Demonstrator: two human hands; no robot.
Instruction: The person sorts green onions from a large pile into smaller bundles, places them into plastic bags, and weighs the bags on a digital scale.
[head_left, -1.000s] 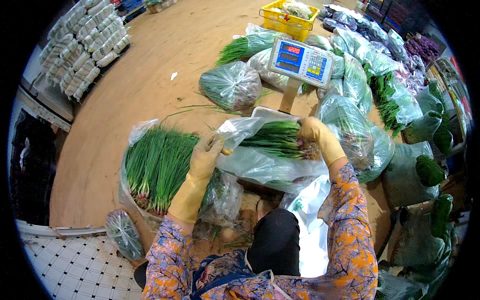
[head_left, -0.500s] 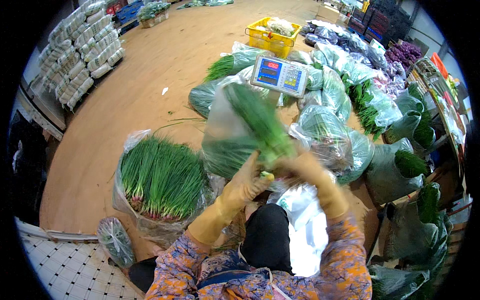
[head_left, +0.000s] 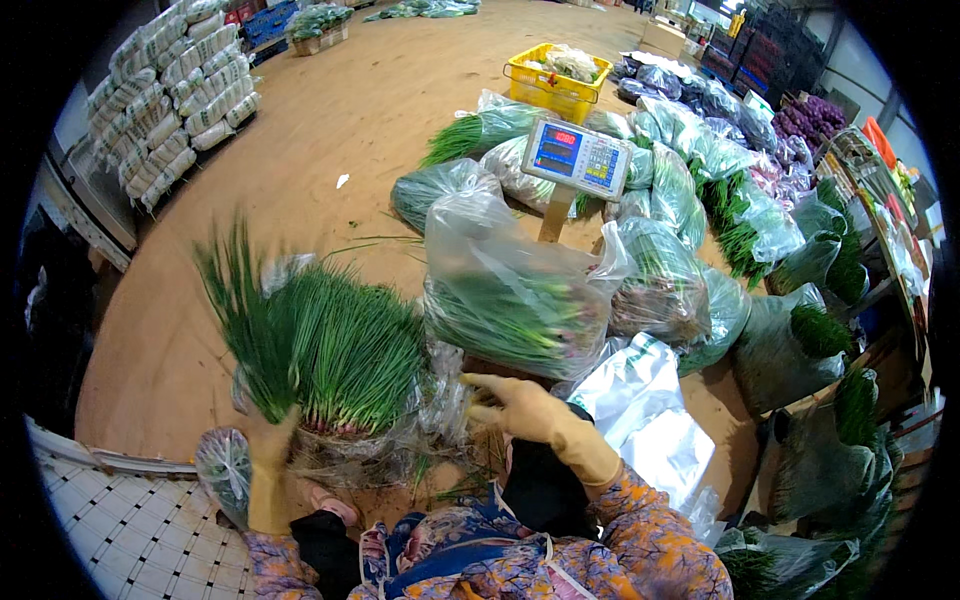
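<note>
My left hand [head_left: 268, 432], in a tan rubber glove, is closed around the base of a bunch of green onions [head_left: 245, 325]. The bunch stands upright, its tops blurred by motion, at the left side of a large heap of green onions [head_left: 355, 350] in an opened clear plastic bag. My right hand [head_left: 525, 405], gloved the same way, is open with fingers spread and holds nothing. It hovers above my knee, just before a clear bag of green onions [head_left: 510, 315] lying at the foot of a digital scale display [head_left: 578, 158].
White plastic bags [head_left: 645, 400] lie right of my knee. A small tied bag of greens [head_left: 222, 470] is beside my left forearm. Filled vegetable bags [head_left: 660, 285] crowd the right, with a yellow basket [head_left: 560, 85] behind the scale. Stacked white sacks [head_left: 170, 110] stand far left.
Both hands were together on a bunch of green onions before the clear bag. My left hand has swung left to the heap and grips a bunch there; my right hand is now empty.
</note>
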